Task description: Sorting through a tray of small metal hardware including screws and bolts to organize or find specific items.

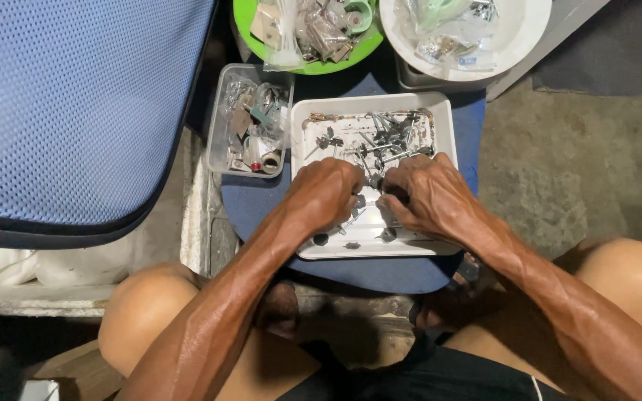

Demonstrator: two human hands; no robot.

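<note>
Both hands met over near half of white tray (446, 119), which sat on blue stool seat (403, 271). Left hand (326, 194) curled, fingertips pinched toward centre; right hand (423, 194) curled likewise, fingers closed on small dark piece, too hidden to identify. Gap between hands tiny, left and right equally near. Loose screws (380, 141) lay just beyond knuckles, in far half of tray. Screws' long axes mixed, many slanting; no shared pointing direction. Clear box (221, 119) of parts left of tray; green bowl (250, 30) and white bowl (525, 33) farther off.
</note>
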